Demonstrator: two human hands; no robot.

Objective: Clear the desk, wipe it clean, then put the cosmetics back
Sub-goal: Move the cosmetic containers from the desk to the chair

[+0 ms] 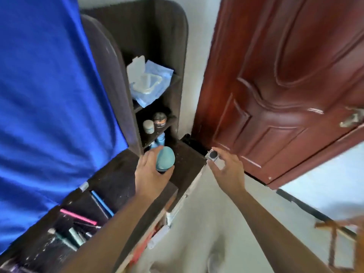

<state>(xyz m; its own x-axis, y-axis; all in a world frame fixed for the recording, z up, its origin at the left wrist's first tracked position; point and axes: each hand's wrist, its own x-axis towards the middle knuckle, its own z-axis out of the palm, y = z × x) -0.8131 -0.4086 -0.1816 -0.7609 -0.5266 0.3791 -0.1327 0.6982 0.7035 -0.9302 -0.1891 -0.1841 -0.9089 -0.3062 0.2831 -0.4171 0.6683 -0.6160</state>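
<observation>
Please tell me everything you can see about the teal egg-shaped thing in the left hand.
The teal egg-shaped thing has a smooth, matte, rounded top and a darker lower end, mostly hidden. Sponge or plastic, I cannot tell. The left hand grips it, fingers and thumb curled round its lower half, with the rounded end pointing up. It is held over the corner of the dark desk, just before the shelves.

The dark brown desk (pixel 118 178) is dusty, with white specks. A round blue-green bottle (pixel 165 157) sits in the left hand (pixel 149 172) above it. The right hand (pixel 228 170) pinches a small clear jar (pixel 213 156) with a black lid. A pink stick (pixel 77 216) lies on the desk.
</observation>
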